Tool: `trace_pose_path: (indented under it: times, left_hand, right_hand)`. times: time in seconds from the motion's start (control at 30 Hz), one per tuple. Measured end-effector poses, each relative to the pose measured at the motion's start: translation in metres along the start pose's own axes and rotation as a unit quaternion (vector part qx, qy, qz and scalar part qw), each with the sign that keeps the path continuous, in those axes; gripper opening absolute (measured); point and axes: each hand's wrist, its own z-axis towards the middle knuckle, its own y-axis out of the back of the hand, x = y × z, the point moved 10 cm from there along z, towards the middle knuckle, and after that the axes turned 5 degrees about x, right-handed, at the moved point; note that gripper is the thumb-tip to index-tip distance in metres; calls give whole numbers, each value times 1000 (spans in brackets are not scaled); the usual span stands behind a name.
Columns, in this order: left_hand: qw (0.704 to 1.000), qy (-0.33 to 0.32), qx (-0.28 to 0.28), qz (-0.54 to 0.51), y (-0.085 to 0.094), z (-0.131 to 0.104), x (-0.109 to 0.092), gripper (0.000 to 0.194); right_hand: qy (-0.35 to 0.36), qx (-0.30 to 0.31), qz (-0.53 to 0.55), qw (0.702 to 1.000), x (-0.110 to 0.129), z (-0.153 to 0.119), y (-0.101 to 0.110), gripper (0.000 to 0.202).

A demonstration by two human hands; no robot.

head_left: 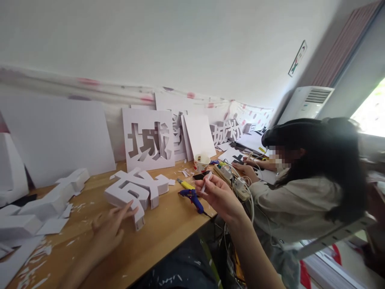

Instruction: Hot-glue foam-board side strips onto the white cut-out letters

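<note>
A white three-dimensional foam-board character lies on the wooden table in front of me. My left hand is at its near side, fingers stretched out, with the fingertips resting on the character's lower part. Raised over the table's right edge, my right hand pinches a small white strip between thumb and fingers. Just left of that hand lies a blue hot glue gun, with a yellow-handled cutter behind it.
A board with a cut-out character leans against the wall. A paper cup stands near power strips and tangled cables. More white foam pieces and scraps lie at left. A co-worker sits at the right.
</note>
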Motion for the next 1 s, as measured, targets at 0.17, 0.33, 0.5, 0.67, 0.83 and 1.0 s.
trace_pose_path:
  times: [0.17, 0.33, 0.5, 0.67, 0.83, 1.0]
  left_hand:
    - [1000, -16, -1, -4, 4, -5, -5, 82]
    - [1000, 0, -23, 9, -3, -1, 3, 82]
    - [999, -6, -29, 19, -11, 3, 7, 82]
    - [999, -2, -45, 28, -14, 2, 9, 80]
    - [999, -2, -34, 18, -11, -1, 3, 80]
    - [1000, 10, 12, 4, -12, -5, 3, 78]
  right_hand:
    - [-1, -39, 0, 999, -2, 12, 19, 40]
    - [3, -69, -24, 997, 11, 16, 32, 44]
    - [-8, -73, -61, 995, 22, 21, 36, 50]
    - [-15, -61, -123, 990, 22, 35, 39, 54]
    - [-28, -27, -225, 974, 18, 66, 46, 56]
    - [-61, -14, -388, 919, 16, 127, 69, 27]
